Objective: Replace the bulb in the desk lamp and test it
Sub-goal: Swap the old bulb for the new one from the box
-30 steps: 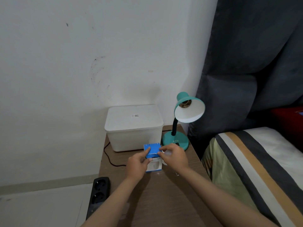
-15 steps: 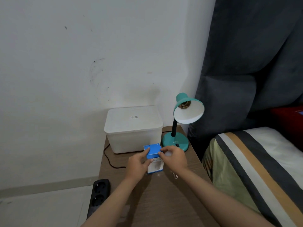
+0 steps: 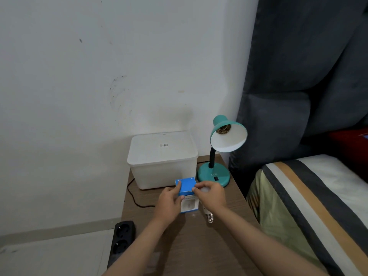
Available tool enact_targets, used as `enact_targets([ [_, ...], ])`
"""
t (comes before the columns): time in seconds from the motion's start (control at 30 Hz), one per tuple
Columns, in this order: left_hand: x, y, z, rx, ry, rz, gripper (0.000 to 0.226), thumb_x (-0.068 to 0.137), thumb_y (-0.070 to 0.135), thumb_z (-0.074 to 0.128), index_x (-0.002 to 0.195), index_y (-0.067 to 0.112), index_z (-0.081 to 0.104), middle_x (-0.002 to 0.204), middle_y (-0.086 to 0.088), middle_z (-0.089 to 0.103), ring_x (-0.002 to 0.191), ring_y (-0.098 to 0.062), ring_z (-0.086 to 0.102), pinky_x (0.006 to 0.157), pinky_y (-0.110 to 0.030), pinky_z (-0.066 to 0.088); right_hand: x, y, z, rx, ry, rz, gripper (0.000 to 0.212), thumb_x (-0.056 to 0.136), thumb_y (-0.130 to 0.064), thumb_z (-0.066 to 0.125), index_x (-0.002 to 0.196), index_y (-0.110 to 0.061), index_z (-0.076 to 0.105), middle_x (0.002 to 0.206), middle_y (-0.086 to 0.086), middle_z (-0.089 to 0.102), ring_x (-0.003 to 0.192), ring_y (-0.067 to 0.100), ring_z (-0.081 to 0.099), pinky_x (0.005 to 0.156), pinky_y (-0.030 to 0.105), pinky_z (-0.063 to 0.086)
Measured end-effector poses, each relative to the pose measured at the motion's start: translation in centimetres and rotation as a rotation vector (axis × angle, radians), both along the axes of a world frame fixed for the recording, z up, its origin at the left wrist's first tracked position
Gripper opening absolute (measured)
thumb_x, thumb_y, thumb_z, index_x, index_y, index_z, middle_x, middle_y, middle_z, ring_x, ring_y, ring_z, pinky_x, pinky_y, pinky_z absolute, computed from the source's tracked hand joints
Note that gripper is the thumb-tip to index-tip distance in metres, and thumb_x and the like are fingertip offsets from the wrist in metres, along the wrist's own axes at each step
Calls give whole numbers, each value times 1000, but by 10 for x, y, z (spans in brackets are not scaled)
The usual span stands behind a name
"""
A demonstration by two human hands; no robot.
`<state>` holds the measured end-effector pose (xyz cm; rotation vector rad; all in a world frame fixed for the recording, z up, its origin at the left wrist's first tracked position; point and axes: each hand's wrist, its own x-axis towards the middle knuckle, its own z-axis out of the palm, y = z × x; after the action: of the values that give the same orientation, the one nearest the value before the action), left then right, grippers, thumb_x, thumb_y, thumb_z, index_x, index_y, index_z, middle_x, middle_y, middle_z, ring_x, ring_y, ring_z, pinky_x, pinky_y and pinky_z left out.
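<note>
The bulb point(image 3: 207, 211) sits in my right hand point(image 3: 212, 197), its screw base poking out below the wrist over the bench point(image 3: 199, 246); those fingers point(image 3: 197, 188) are curled around its white globe while the fingertips pinch the flap of the blue box point(image 3: 186, 189). My left hand point(image 3: 169, 202) grips the box from the left side, thumb on its open top flap. The box rests on the bench just in front of the white bin point(image 3: 162, 158). The lamp point(image 3: 221, 154) stands right of the bin, its shade tilted toward me, socket showing no bulb. A black power strip point(image 3: 120, 242) lies off the bench's left edge, a black cord point(image 3: 135, 198) running along the bench behind my left hand.
</note>
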<state>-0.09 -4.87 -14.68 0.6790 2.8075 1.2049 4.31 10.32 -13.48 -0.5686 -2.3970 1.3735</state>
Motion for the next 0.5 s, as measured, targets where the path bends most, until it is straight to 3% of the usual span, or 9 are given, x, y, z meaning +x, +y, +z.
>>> enact_targets([
  [0.27,0,1,-1,-6,23,-5,45,95,23,50,139,19,41,101,-3,49,89,-11,47,77,-17,34,-1,-2,-2,-9,-16,-8,21,75,-29,76,93,-20,73,96,-4,72,87,5,63,73,13,46],
  [0.5,-1,0,0,-44,18,-33,42,96,22,48,137,16,43,115,-10,51,103,-18,53,86,-17,35,2,-5,-1,86,-41,-5,23,74,-29,76,96,-21,71,101,-6,67,90,5,59,75,17,47],
])
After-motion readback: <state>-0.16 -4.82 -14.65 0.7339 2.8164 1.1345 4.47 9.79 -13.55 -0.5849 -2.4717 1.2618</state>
